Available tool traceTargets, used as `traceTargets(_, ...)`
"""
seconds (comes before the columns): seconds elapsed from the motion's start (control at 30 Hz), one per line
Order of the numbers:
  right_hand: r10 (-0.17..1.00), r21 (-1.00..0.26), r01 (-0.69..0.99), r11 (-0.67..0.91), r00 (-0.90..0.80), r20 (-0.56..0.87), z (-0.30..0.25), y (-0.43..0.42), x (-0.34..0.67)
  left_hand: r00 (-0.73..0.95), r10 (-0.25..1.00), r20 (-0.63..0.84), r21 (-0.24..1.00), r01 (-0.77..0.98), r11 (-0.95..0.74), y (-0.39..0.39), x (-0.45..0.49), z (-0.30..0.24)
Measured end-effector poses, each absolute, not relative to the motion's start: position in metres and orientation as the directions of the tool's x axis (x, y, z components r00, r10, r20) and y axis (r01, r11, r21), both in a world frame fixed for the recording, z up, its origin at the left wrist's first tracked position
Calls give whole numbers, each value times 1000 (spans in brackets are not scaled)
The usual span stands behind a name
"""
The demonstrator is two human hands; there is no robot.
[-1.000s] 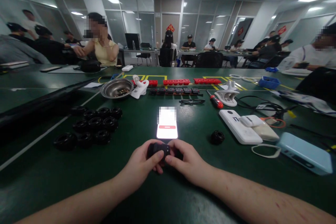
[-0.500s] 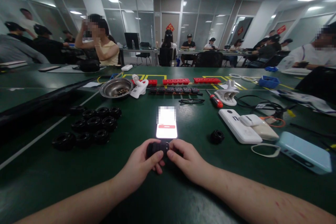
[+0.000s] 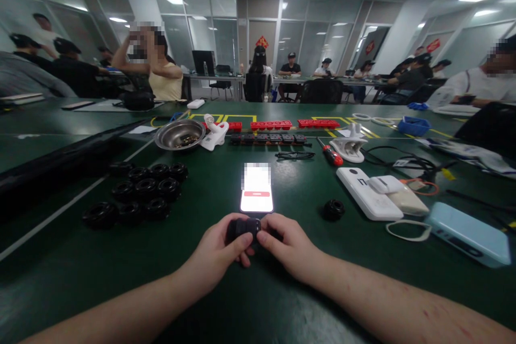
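Fig.: tabletop [image 3: 80, 274], near edge, centre. My L hand [image 3: 215, 258] and R hand [image 3: 290, 250] meet on one black wheel [image 3: 243, 227], fingers clamped on it from both sides; it seems lifted slightly off the surface, tho I can't be sure. Lit phone [image 3: 257, 195] lies just beyond; loose wheels [image 3: 139, 193] toward L edge.

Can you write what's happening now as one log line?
left hand: holds black part | right hand: pinches it too | phone: lit, just beyond hands | wheels: heap on left

Glass-walled office, shared worktables [image 3: 226, 290]
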State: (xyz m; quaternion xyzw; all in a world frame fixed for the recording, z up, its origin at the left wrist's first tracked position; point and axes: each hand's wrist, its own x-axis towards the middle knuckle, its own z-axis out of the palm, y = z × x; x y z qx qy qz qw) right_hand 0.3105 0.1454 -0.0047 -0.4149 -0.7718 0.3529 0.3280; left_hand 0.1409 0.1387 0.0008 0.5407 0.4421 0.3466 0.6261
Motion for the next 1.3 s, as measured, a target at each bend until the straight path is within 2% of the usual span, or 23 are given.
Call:
traceTargets(0.2, 859, -852, 328, 408, -454, 237, -3, 142, 311, 361, 915, -179, 984, 44, 174, 139, 141, 1)
traceTargets(0.33, 841, -810, 365, 460, -470, 267, -1, 142, 312, 364, 914, -179, 983, 28, 181, 136, 142, 2)
traceTargets(0.47, 859, -797, 418, 436, -457, 231, -4, 144, 311, 370, 913, -170, 985, 37, 169, 137, 142, 1)
traceTargets(0.63, 871, -860, 340, 381, -443, 211, -4, 143, 309, 360, 918, -166, 986, 56, 156, 140, 140, -1)
traceTargets(0.77, 851, -844, 325, 427, -459, 254, -3, 142, 311, 368, 915, -163, 986, 36, 161, 139, 141, 0)
traceTargets(1.0, 869, -794, 437, 424, -443, 220, -4, 144, 311, 363, 914, -180, 983, 41, 177, 137, 141, 1)
traceTargets(1.17, 869, -839, 369, 400, -443, 219, -1, 143, 309, 365, 916, -166, 986, 47, 159, 138, 141, 1)
traceTargets(1.3, 854, -825, 361, 435, -456, 250, 0, 143, 311, 361, 916, -176, 984, 38, 174, 136, 141, 3)
